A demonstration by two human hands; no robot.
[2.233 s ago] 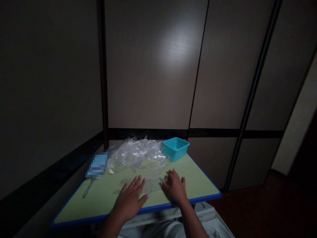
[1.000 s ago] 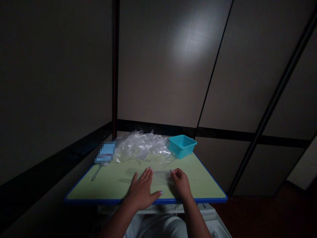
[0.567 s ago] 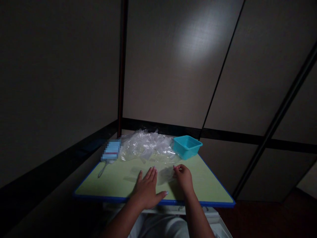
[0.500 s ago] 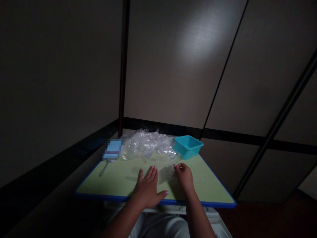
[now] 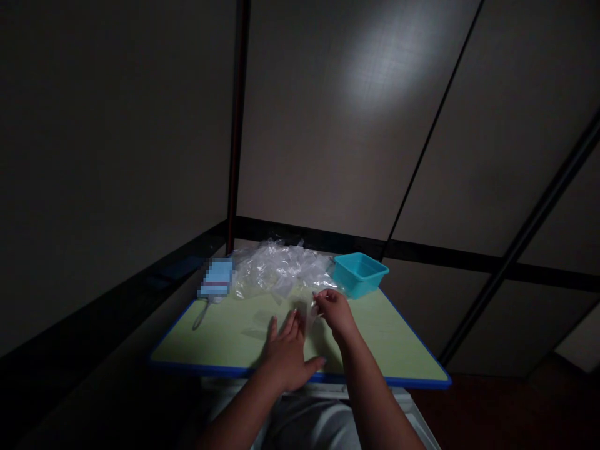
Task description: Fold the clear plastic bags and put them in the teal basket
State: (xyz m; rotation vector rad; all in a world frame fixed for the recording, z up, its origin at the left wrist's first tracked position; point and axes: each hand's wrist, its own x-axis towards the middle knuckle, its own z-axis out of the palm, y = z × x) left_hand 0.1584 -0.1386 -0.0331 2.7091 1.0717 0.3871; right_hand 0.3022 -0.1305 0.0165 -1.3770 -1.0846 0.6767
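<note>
My left hand (image 5: 288, 356) lies on the table with its fingers stretched out and the thumb apart. Its fingertips are beside a thin clear plastic bag (image 5: 309, 317), and whether they press on it I cannot tell. My right hand (image 5: 334, 311) pinches the upper edge of this bag, which stands up from the tabletop between the two hands. Farther back is a crumpled heap of clear plastic bags (image 5: 276, 269).
The pale green table (image 5: 375, 340) has a blue edge. A turquoise plastic basket (image 5: 360, 281) stands at the back right. At the back left lies a pixelated blue item (image 5: 217, 278) with a cord loop (image 5: 200, 315). Panelled walls (image 5: 319, 137) rise behind and to the left.
My right hand has moved left and away from me, lifting the edge of the plastic bag off the table. The left hand has stayed nearly in place.
</note>
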